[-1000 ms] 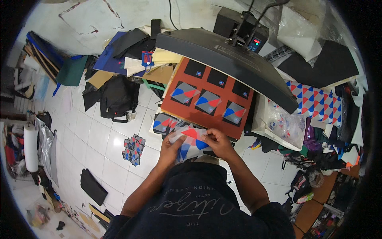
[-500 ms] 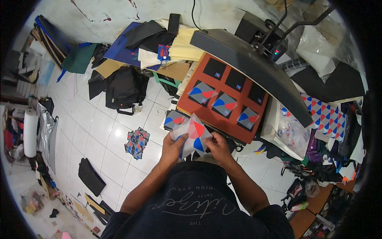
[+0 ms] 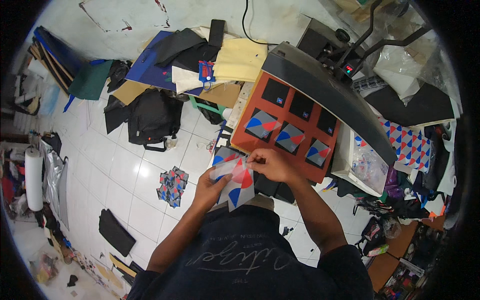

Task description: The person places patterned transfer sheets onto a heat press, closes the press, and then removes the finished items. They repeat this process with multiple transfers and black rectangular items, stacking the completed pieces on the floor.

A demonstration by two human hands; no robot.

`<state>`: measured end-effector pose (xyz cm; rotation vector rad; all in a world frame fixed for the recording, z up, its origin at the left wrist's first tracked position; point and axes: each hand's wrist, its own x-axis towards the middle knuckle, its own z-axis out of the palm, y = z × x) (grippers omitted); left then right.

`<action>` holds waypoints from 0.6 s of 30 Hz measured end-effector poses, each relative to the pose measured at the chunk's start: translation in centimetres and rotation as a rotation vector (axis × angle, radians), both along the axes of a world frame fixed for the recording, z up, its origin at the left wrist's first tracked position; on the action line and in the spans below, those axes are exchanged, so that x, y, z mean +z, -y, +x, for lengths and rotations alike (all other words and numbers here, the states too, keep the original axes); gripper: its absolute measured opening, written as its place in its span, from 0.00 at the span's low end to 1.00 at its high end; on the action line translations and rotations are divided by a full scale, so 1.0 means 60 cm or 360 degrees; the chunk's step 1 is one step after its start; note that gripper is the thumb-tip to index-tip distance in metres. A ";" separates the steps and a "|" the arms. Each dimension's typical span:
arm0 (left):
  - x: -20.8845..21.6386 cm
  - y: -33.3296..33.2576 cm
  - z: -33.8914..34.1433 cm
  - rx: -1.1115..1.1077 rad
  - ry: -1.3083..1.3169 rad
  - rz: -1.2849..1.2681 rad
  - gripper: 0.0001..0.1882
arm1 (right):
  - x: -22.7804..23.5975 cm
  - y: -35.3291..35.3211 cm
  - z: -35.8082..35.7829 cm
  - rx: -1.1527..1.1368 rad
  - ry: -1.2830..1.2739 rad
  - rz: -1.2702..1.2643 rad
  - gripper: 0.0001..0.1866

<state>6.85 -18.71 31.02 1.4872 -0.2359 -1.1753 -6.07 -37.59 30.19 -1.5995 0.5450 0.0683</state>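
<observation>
A small stack of translucent printed transfer sheets (image 3: pixel 241 186), in grey, red and blue, is held in front of my chest. My left hand (image 3: pixel 210 188) grips its left side with the thumb on top. At the upper right corner of the sheets, the fingers of my right hand (image 3: pixel 270 164) are pinched together. Beyond my hands, the heat press's reddish-brown pad (image 3: pixel 255 101) bears two rows of black squares. The far-row pieces, such as this black square (image 3: pixel 275 92), show a small blue-and-red mark. Over the near row lie three transfer sheets (image 3: pixel 262 124).
The heat press's dark upper plate (image 3: pixel 325 92) hangs raised, angled over the pad's right. A white box (image 3: pixel 367 167) of plastic scraps stands to its right. On the tiled floor lie a pile of printed pieces (image 3: pixel 172 186), a black bag (image 3: pixel 152 120) and a folded black cloth (image 3: pixel 116 232).
My right hand has moved up and slightly left, from the sheets' right edge to their top corner. The head view has shifted a little, and the sheets hang lower.
</observation>
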 end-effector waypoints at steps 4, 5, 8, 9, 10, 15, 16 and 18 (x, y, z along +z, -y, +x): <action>-0.005 -0.012 0.037 0.0099 -0.0064 -0.0007 0.14 | -0.003 0.008 0.018 -0.0078 0.0092 -0.0134 0.08; -0.006 -0.018 0.045 0.0166 -0.0077 -0.0019 0.13 | 0.001 0.015 0.023 -0.0194 0.0052 -0.0054 0.07; -0.017 -0.031 0.076 0.0365 -0.0061 -0.0073 0.13 | 0.002 0.072 0.041 -0.0664 0.0016 0.0103 0.05; -0.021 -0.036 0.088 0.0396 -0.0059 -0.0069 0.13 | -0.020 0.109 0.042 -0.0900 0.0054 0.0104 0.05; -0.022 -0.042 0.100 0.0432 -0.0054 -0.0066 0.13 | -0.037 0.150 0.042 -0.1054 0.0143 0.0042 0.06; -0.040 -0.074 0.130 0.0491 0.0062 0.0109 0.16 | -0.095 0.318 0.066 -0.1362 0.0031 -0.0452 0.10; -0.046 -0.083 0.131 0.0507 0.0054 0.0103 0.15 | -0.099 0.340 0.071 -0.1377 -0.0018 -0.0579 0.10; -0.054 -0.101 0.132 0.0543 0.0035 0.0104 0.15 | -0.119 0.363 0.088 -0.1379 -0.0108 -0.0865 0.10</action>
